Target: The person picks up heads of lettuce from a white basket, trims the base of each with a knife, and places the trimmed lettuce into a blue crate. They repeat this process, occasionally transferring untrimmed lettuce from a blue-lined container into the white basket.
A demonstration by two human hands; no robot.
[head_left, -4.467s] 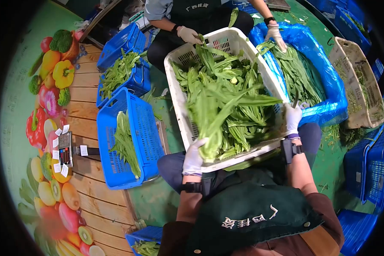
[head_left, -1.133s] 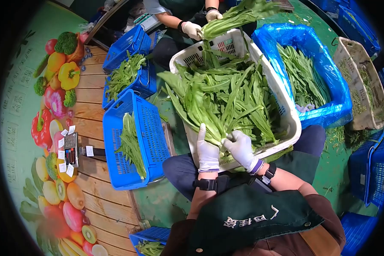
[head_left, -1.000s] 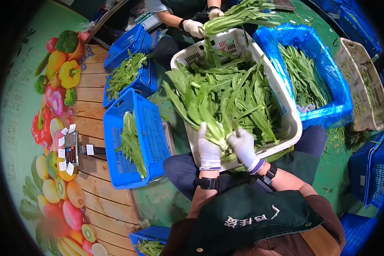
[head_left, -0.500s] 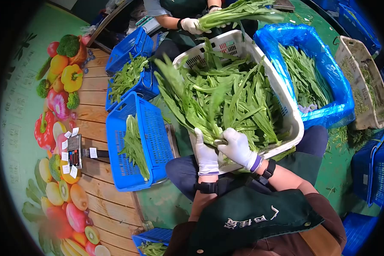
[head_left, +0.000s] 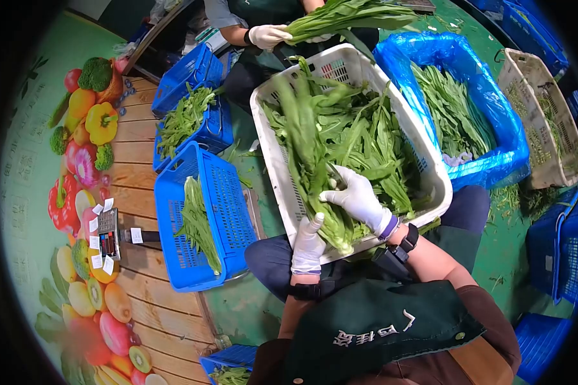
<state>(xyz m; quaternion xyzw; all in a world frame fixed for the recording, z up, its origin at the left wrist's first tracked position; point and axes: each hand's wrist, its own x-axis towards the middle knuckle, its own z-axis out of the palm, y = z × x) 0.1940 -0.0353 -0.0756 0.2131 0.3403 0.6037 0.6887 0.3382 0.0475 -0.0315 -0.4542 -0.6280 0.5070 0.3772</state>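
Observation:
A bunch of long leafy greens (head_left: pixel 311 163) lies over the left side of a white crate (head_left: pixel 440 186) heaped with loose greens (head_left: pixel 366 144). Its stalk ends point toward my lap, and its leafy tips are blurred. My left hand (head_left: pixel 309 245), in a white glove, is closed round the lower stalks from the left, its fingers partly hidden beneath them. From the right, my gloved right hand (head_left: pixel 361 200) grips the same bunch higher up, thumb and fingertips against the stalks. A thin dark strip shows just above the right hand; I cannot make out what it is.
A blue basket (head_left: pixel 228 224) with a few greens stands left. A blue-lined crate (head_left: pixel 517 163) of greens and a dirty white crate (head_left: pixel 546 138) stand right. Opposite, a co-worker's gloved hand (head_left: pixel 268 36) holds another bunch. A scale (head_left: pixel 109 236) sits on the wooden surface.
The bunch has swung from leaning left to lying more upright along the crate, its stalk ends now toward me. My right hand has moved up along it; my left hand sits slightly lower.

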